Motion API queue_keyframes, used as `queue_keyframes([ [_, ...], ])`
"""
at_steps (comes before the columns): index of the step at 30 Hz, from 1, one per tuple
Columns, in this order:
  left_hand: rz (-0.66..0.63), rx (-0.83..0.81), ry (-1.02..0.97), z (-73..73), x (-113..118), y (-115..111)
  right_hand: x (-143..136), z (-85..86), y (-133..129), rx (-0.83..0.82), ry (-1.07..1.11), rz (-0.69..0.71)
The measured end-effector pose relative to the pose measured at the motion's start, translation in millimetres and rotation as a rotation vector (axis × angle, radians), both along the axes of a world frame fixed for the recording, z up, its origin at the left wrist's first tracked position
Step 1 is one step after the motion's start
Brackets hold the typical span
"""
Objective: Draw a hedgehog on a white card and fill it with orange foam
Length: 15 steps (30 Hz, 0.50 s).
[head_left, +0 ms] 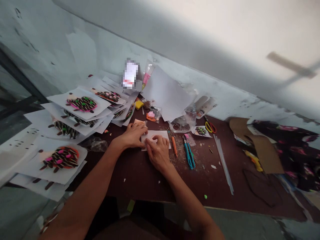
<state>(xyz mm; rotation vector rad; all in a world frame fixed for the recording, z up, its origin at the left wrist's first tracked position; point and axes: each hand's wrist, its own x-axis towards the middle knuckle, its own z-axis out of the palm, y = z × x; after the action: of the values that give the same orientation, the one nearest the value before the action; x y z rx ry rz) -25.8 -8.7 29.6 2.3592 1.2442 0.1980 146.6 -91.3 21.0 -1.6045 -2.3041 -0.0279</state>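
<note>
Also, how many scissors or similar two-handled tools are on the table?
2: the teal tool right of the orange stick, and the yellow and red scissors farther back and right. Others may be under papers.

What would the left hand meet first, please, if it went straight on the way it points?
Most likely the fingers of the right hand, just beyond the left hand's fingertips at the white card, though their heights are hard to judge.

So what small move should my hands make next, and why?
Probably a light press with the right hand on the small white paper, the left hand steadying it: both hands are at that paper, fingertips pointing down.
</note>
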Motion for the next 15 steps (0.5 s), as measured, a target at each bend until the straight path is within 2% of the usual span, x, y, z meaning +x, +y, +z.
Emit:
queue_keyframes([
  [5,0.004,0.008,0.004,-0.9,0,1,-1,0.9,2,-0.001,-0.014,0.007],
  [11,0.005,-0.024,0.019,2.8,0,0,21,2.9,6,0.144,0.058,-0.169],
  [15,0.011,-0.026,0.026,4.7,1,-1,26,3.1,5,0.113,0.049,-0.125],
])
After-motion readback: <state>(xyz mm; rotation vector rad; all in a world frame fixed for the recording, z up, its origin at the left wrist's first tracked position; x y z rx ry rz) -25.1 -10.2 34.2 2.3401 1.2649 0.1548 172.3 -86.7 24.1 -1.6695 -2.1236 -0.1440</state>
